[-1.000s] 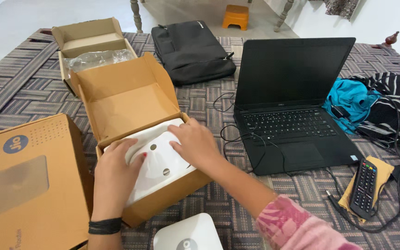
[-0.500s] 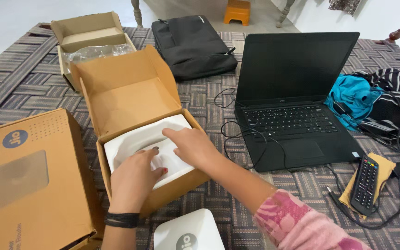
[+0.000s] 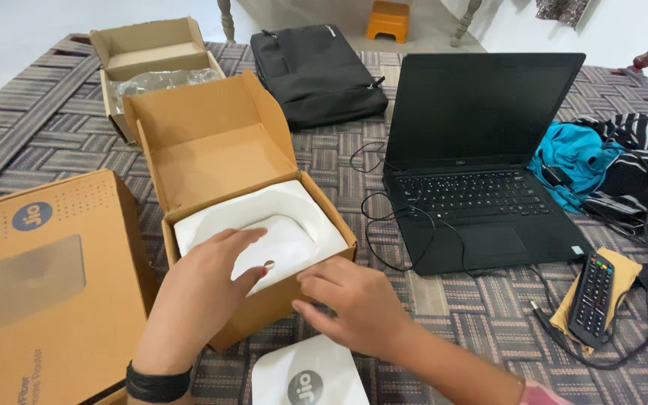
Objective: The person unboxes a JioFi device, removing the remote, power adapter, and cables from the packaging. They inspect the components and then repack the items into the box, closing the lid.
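An open brown cardboard box (image 3: 264, 311) sits in front of me with a white moulded tray (image 3: 279, 217) seated inside it, its lid flap standing up behind. My left hand (image 3: 200, 289) rests flat on the tray's near left part, fingers spread, holding nothing. My right hand (image 3: 354, 304) hovers just outside the box's near right corner, fingers loosely apart, above a white rounded device (image 3: 309, 379) lying at the bottom edge of view. A black band circles my left wrist.
A large closed brown carton (image 3: 39, 285) lies at left. Another open box (image 3: 151, 64) with plastic wrap sits behind. A black bag (image 3: 316, 71), an open laptop (image 3: 474, 157), cables (image 3: 384, 225), a remote (image 3: 590, 296) on yellow cloth and bundled clothes (image 3: 609, 161) lie on the woven mat.
My right hand has left the tray and drawn back toward me, now outside the box's front corner. My left hand stays on the tray, which now sits level in the box.
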